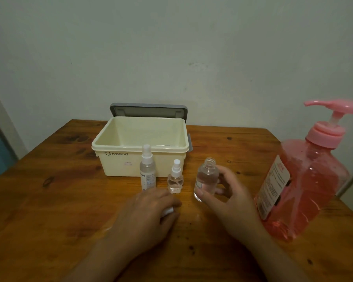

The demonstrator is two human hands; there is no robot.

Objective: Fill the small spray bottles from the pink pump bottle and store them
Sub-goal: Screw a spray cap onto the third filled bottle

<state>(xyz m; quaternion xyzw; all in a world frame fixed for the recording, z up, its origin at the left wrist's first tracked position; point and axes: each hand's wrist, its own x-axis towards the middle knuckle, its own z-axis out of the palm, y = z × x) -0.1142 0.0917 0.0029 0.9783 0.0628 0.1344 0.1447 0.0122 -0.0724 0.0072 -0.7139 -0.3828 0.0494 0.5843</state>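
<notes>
The pump bottle (300, 188) was translucent pink with a white, red-printed label, and the box (118, 163) was cream with a grey lid (147, 110). The table (49, 180) was orange-brown wood with dark knots. The tall spray bottle (147, 171), pink-tinged small spray bottle (175, 180) and uncapped bottle (207, 180) were clear, the cap (168, 211) white.

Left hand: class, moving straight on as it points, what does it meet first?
Probably the small clear bear-shaped spray bottle, just beyond the left hand, which holds a white cap; depth is unclear.
</notes>
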